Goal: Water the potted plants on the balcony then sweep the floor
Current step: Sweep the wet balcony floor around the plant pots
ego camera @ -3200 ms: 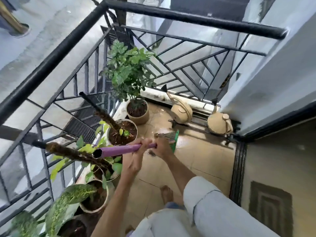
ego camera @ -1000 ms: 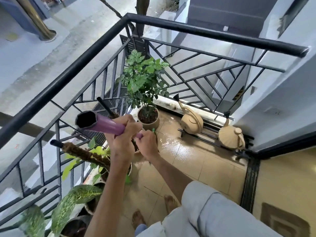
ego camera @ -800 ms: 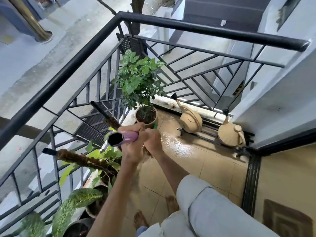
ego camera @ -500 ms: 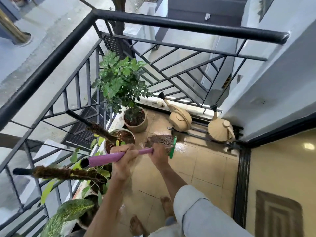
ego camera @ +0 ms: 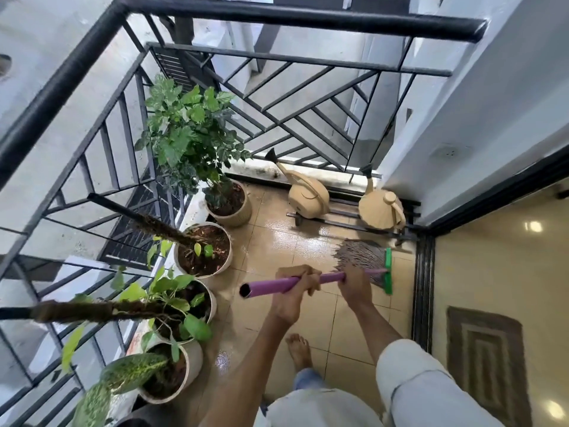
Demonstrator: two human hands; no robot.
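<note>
sleeve (ego camera: 412, 377): pale grey, rolled | jeans (ego camera: 308, 379): blue | feet bare

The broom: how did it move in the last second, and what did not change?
The broom swung down and to the right, and its bristles now lie on the wet tiles near the door track. The left hand and right hand kept gripping the purple handle. The watering cans and the pots stayed put.

A single wide-angle head camera looks steeply down and forward from standing height onto the balcony floor (ego camera: 311, 241), with the railing (ego camera: 277, 16) close ahead.
</note>
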